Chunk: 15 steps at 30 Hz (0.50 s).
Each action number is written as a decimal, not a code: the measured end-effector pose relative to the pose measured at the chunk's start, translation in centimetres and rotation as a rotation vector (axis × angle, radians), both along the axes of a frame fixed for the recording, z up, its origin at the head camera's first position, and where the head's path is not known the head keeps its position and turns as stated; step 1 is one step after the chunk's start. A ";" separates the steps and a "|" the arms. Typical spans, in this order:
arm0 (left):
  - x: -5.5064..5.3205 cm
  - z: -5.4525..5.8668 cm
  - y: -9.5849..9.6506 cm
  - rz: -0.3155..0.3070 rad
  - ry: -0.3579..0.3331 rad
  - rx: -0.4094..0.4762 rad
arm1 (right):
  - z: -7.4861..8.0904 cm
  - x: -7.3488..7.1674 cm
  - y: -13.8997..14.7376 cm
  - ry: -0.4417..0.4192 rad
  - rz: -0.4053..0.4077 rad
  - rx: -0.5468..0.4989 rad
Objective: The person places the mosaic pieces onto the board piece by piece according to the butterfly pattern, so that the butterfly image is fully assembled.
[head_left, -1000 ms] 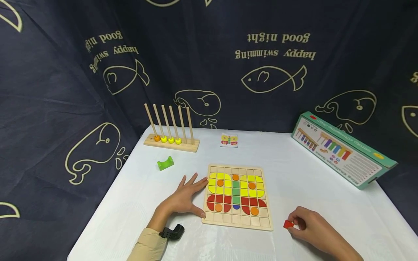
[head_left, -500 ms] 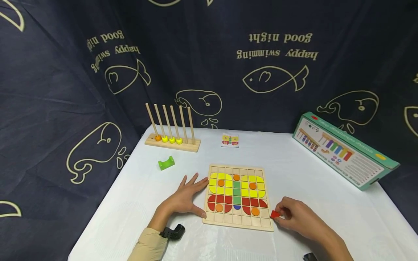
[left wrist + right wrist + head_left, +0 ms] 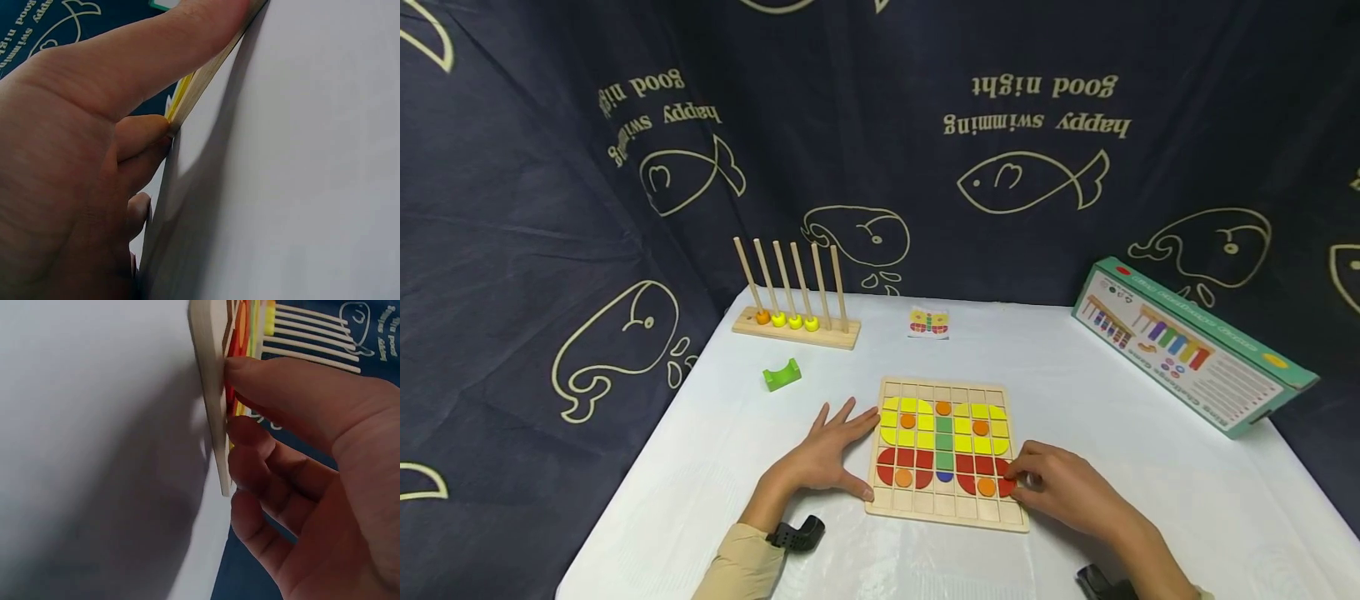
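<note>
A square wooden pattern board [image 3: 925, 502] lies on the white table, its grid filled with flat tiles in a butterfly shape. Yellow tiles [image 3: 970, 442] make the upper wings, red tiles [image 3: 906, 457] the lower ones, and green tiles [image 3: 943, 442] the body. My left hand [image 3: 820, 458] rests at the board's left edge, fingers spread, thumb and fingertips touching its rim. At the lower right wing, my right hand [image 3: 1063, 487] pinches a red tile [image 3: 1006, 487] with rounded corner between thumb and index finger, down at the grid beside an orange disc [image 3: 987, 487].
A picture card [image 3: 928, 323] with a butterfly lies behind the board. At the back left stands a wooden peg rack [image 3: 793, 332] with orange and yellow beads. A green curved block [image 3: 782, 376] sits in front of it. A green game box [image 3: 1187, 350] stands at right.
My right hand has carried the red tile leftward from the table on the right onto the board's lower right wing. The left hand has stayed at the left edge.
</note>
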<state>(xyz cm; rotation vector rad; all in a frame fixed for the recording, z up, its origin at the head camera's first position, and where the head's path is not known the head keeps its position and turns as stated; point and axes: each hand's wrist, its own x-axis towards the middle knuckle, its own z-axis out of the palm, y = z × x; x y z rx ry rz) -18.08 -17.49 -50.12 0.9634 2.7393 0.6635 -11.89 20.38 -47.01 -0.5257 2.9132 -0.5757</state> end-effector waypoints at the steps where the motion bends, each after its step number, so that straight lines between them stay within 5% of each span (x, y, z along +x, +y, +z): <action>1: 0.0 0.0 0.0 -0.001 0.000 -0.002 | 0.0 0.0 -0.1 0.001 -0.002 -0.003; 15: 0.0 0.4 -0.1 0.026 0.008 0.021 | -0.3 0.7 1.7 0.161 -0.125 -0.046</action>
